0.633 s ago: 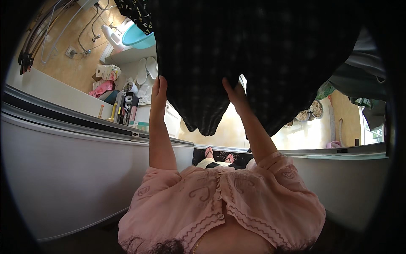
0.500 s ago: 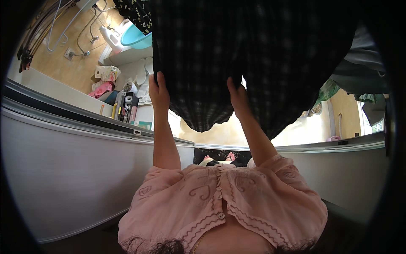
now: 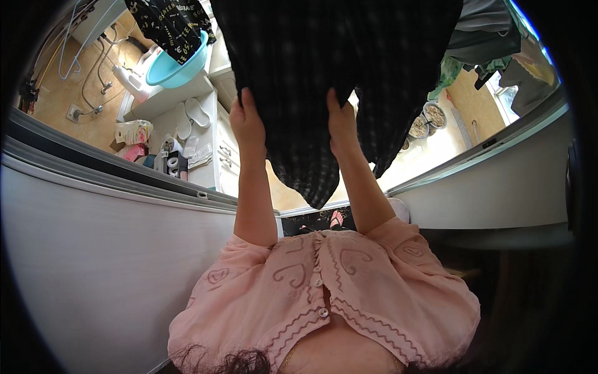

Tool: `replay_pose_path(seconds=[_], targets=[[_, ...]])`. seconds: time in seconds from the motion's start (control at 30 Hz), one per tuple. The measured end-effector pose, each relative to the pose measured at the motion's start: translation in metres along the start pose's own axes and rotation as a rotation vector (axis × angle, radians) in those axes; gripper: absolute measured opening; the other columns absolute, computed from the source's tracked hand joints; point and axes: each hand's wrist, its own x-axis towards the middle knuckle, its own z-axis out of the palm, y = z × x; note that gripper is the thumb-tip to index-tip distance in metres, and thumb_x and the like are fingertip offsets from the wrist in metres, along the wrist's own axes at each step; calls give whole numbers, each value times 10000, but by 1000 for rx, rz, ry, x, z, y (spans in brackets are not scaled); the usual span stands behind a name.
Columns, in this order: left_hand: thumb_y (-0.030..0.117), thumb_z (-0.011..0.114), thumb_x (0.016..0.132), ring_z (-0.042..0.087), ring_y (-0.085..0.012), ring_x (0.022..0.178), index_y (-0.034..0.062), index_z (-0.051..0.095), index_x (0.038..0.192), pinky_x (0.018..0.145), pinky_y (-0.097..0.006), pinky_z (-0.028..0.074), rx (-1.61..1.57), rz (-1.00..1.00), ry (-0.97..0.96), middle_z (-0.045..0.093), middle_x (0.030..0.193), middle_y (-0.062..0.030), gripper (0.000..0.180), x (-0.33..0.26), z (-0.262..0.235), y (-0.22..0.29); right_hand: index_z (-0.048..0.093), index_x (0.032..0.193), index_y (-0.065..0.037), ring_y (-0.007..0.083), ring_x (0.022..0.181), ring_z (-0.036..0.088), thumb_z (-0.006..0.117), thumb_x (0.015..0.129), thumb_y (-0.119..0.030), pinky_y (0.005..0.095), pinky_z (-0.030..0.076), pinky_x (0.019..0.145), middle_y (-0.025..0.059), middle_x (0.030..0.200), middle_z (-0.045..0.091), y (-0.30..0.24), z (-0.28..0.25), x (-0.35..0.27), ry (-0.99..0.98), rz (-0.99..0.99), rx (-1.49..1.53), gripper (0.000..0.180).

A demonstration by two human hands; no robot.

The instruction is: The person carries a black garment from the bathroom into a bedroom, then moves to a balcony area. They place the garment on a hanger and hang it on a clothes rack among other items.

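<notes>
Both hands grip one dark checked garment point(image 3: 336, 68), which serves as the landmark here. The left hand point(image 3: 248, 121) is closed on its left edge, the thumb lying on the near side of the cloth and the other fingers tucked behind it, out of sight. The right hand point(image 3: 342, 121) clutches the cloth just right of that, fingers likewise curled into the fabric and mostly hidden by it. The garment hangs down between and past the two hands to a pointed lower end; its upper part runs off the top of the picture, so how it is hung cannot be told. Both bare forearms come up from a pink buttoned blouse point(image 3: 324, 293) below the garment. Left of the garment a turquoise basin point(image 3: 177, 65) sits on a white cabinet point(image 3: 205, 118), partly covered by a black patterned cloth point(image 3: 171, 25). Beneath the basin lie white slippers point(image 3: 190, 115). Right of the garment, round bowls point(image 3: 427, 118) stand on a yellow floor, their contents too small to make out
</notes>
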Motion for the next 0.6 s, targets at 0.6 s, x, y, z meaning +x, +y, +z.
replay_pose_path(seconds=[0.6], targets=[[352, 656, 818, 510, -67, 814, 11, 508, 1074, 731, -206, 400, 223, -220, -227, 595, 889, -23, 451, -19, -48, 28, 284, 1346, -19, 152, 1107, 456, 615, 855, -253, 297, 361, 939, 78, 1217, 485, 39, -81, 2, -416, -226, -27, 637]])
